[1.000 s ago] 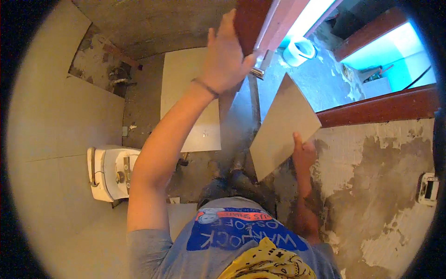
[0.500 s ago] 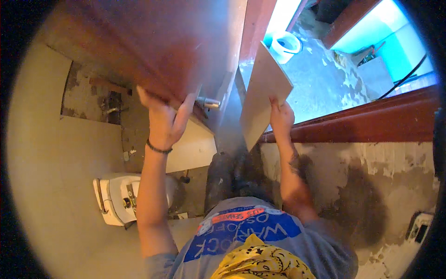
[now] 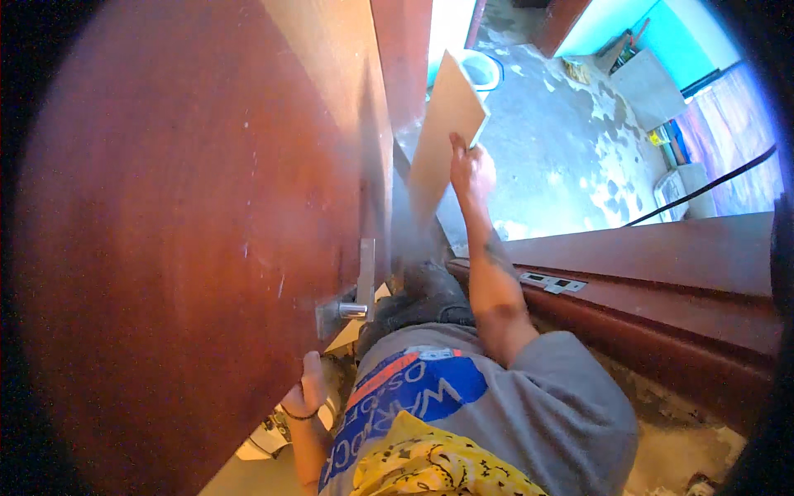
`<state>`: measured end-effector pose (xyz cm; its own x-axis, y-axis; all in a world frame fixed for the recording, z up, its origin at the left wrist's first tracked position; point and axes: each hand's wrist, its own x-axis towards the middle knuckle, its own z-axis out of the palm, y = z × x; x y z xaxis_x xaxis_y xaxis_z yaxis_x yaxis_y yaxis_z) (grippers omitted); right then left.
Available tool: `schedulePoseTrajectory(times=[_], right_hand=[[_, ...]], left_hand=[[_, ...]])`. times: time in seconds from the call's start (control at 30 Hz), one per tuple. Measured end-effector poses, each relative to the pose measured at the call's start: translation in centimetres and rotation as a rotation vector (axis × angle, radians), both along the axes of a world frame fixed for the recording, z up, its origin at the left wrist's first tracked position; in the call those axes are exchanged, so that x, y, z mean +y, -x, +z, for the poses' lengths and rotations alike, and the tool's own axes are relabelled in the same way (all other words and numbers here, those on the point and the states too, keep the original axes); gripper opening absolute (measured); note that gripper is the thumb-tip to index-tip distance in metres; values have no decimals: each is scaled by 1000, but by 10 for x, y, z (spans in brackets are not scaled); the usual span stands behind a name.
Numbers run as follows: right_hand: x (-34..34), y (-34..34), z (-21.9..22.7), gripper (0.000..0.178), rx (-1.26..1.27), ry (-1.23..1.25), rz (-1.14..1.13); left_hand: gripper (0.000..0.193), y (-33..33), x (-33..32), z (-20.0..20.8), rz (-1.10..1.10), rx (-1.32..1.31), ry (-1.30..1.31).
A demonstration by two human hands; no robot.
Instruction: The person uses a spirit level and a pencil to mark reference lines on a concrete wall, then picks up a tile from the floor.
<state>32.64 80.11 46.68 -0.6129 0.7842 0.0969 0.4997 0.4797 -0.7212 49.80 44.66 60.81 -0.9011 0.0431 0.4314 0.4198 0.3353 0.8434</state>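
Observation:
My right hand (image 3: 472, 172) grips a flat beige rectangular tile (image 3: 442, 124) by its right edge, with the thumb on its face. The tile is held tilted on edge, ahead of me in the doorway. My left hand (image 3: 304, 395) is low, at the near edge of a large reddish-brown door (image 3: 198, 231). Part of that hand shows beside the door, but most fingers are hidden, so its grip is unclear. A metal door handle (image 3: 353, 311) juts out just ahead of it.
A brown wooden door frame (image 3: 645, 306) with a metal strike plate (image 3: 552, 283) runs along my right. Beyond the doorway, a white bucket (image 3: 482, 69) stands on a patchy grey floor (image 3: 546, 157). A black cable (image 3: 703, 183) crosses at the right. Part of a toilet (image 3: 263, 440) shows under the door.
I have moved forward into the doorway. The door now fills the left side, and my left hand appears lower, largely covered by it. The tile is still in my right hand, farther ahead.

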Motion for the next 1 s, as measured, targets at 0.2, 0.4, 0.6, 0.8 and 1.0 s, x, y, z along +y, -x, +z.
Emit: schedulePoseTrajectory(times=[0.2,0.4,0.6,0.8,1.0], right_hand=[[34,67,45,47,235,115,-162],[75,108,59,57,331,32,-207],[128,112,24,62,278,44,-242],[151,89,4,57,177,133,-298],[157,62,-14,65,124,127,-355]], left_hand=[[25,-12,-44,-33,16,-31,637],[19,-7,-37,-27,53,529,863],[20,-9,-28,-48,79,339,857],[21,-7,-24,-52,97,191,878],[22,3,-16,-60,99,103,861]])
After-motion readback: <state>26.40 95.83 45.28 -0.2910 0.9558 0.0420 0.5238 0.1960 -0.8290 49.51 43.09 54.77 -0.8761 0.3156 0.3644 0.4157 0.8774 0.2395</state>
